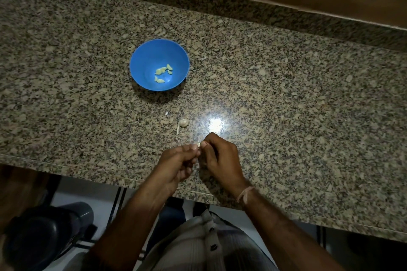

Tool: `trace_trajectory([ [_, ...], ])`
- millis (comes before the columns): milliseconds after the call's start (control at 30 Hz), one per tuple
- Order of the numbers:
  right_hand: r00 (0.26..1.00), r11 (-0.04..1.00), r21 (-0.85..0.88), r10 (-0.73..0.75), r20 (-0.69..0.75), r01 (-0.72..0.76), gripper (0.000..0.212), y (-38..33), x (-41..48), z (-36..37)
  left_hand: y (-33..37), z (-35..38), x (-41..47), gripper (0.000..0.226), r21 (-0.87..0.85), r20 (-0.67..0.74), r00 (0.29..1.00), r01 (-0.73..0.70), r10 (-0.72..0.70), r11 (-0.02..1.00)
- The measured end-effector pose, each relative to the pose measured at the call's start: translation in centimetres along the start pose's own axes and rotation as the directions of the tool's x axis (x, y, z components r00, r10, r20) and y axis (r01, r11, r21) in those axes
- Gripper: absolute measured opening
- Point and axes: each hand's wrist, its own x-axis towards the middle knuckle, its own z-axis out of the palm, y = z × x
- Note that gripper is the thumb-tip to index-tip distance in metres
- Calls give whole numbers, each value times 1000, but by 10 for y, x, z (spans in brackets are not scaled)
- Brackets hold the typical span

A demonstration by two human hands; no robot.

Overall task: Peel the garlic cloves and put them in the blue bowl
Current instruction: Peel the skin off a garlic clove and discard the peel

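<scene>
A blue bowl (141, 59) stands on the granite counter, with several peeled pale-yellow cloves (163, 73) in its bottom. Nearer me lies a small remnant of the garlic bulb (183, 123) with its stem. My left hand (176, 165) and my right hand (220, 156) meet over the counter's front part, fingers curled. Between their fingertips they pinch one garlic clove (198, 145), mostly hidden; only a pale tip shows.
A tiny white scrap of skin (166, 113) lies between the bowl and the bulb remnant. The granite counter (286, 94) ends in a raised back ledge under a wooden panel. Below its front edge, at the lower left, a dark round container (44, 237) stands on the floor.
</scene>
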Motion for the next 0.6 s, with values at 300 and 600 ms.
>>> trace_trajectory([
  [300,952,903,300,291,99,-307,27,-11,-5,4,9,0,-1,9,-270,100,972,233,-213,934],
  [600,859,636,579,401,317,-511,20,-13,1,2,-2,-1,9,11,-104,9,996,-82,84,991],
])
